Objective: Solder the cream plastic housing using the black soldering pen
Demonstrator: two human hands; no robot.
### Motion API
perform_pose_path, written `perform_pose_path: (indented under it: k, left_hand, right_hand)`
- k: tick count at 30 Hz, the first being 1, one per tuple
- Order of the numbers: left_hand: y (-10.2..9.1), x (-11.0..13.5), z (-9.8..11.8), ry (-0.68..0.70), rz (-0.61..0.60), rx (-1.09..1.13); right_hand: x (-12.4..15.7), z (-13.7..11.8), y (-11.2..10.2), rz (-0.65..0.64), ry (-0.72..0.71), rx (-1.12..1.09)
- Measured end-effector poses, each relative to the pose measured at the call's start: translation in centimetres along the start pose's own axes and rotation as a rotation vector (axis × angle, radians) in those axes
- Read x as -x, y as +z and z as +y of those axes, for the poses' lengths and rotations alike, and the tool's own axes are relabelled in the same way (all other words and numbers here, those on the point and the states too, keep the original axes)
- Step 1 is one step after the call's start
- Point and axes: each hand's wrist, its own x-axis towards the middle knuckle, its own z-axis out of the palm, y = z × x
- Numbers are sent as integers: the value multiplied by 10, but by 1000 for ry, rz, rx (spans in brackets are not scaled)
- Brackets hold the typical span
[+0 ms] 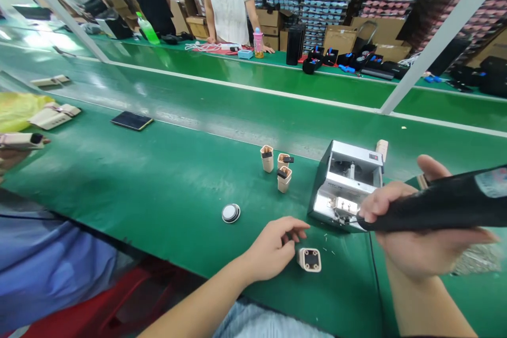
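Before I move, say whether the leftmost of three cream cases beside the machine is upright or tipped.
Upright: the case has its open end facing up, with its body below that on the table.

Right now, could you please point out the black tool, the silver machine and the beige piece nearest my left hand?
Black tool (439,203), head view: middle of its body.
Silver machine (351,189), head view: its front crossbar.
Beige piece (311,260), head view: dark middle of its end.

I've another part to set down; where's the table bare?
Bare: a wide stretch between black flat panel and white disc; a smaller gap from disc to upright beige housings. Crowded: around screw feeder, left hand and right hand.
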Motion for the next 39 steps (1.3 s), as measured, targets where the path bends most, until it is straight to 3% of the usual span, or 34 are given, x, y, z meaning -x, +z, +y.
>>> perform_pose_path:
  k: [6, 11, 15, 20, 27, 30, 33, 35, 39]
  left_hand:
    - [15, 37, -7, 83, 49, 20]
    - [31, 25, -2, 96, 12, -115]
    - [26, 20, 0, 118, 114, -217]
    - [13, 29, -7, 89, 229, -264]
    - [21, 29, -13, 92, 224, -276]
    - [23, 37, -16, 165, 410, -265]
    - [22, 56, -14, 329, 629, -223]
    - [22, 68, -10, 443, 570, -250]
    - [30, 79, 2, 536, 212, -311]
  right_hand:
    - [33, 0, -11, -75, 180, -61]
    - [62, 27, -14, -59, 225, -74]
    - [67, 42, -13, -54, 193, -66]
    - [74, 44, -9, -70, 206, -64]
    - [75, 45, 6, -67, 253, -119]
    - [72, 48, 9, -72, 254, -125]
    - [70, 50, 9, -63, 252, -127]
    - [70, 48, 10, -62, 251, -135]
    - [65, 33, 12, -51, 231, -159]
